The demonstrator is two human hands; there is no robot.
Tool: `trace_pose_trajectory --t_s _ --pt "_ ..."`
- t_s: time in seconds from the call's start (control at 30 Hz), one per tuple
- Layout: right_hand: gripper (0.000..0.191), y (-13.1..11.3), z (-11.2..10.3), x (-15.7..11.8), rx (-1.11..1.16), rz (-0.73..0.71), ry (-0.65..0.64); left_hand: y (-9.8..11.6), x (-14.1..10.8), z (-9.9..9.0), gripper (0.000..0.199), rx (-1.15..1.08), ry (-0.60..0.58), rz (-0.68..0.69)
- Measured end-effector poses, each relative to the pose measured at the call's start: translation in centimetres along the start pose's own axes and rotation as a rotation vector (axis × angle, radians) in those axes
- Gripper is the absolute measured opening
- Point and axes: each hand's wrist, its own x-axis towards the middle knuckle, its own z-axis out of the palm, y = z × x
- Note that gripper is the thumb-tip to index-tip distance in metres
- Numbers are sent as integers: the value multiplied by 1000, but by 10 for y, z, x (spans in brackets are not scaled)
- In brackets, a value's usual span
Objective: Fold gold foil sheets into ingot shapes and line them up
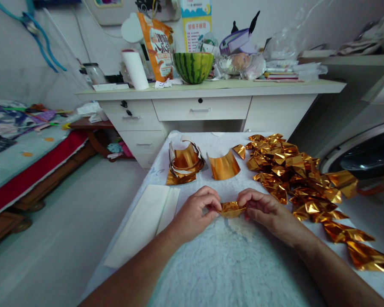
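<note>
Between my two hands, low over the table, is a small folded piece of gold foil paper point(231, 209). My left hand point(202, 209) pinches its left end between thumb and fingers. The right end is pinched the same way by my right hand point(265, 209). Just beyond lies a single curved gold foil sheet point(224, 165). To its left sits a curled stack of gold foil sheets point(186, 160) with white undersides. A large heap of folded gold foil pieces point(281, 160) spreads along the table's right side.
Folded white paper point(141, 226) lies at the left edge of the cloth-covered table point(205, 273). Behind stands a white desk point(179, 91) bearing a cut watermelon point(193, 68), an orange snack bag point(158, 51) and a paper roll point(135, 70). A bed point(28, 157) is left, a washing machine point(365, 136) right.
</note>
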Motion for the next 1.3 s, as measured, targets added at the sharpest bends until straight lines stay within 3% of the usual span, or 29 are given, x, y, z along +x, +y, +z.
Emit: trace_pose_trajectory --t_s 0.17,0.37,0.6,0.77,0.97,1.3 --pt "30 0 4 -2 -63 37 118 -2 -5 3 24 263 23 139" --pt "32 7 10 3 -92 72 123 -3 -7 5 27 361 -10 165" --pt "28 14 14 3 -242 16 228 13 -8 6 7 299 -49 -14" --pt "20 12 22 -1 -371 -54 252 15 -6 11 17 308 43 -132" --pt "10 7 30 -2 -567 -92 257 17 -5 13 19 363 46 -170" --pt "15 5 30 -4 -788 -168 228 15 -5 16 19 469 5 -191"
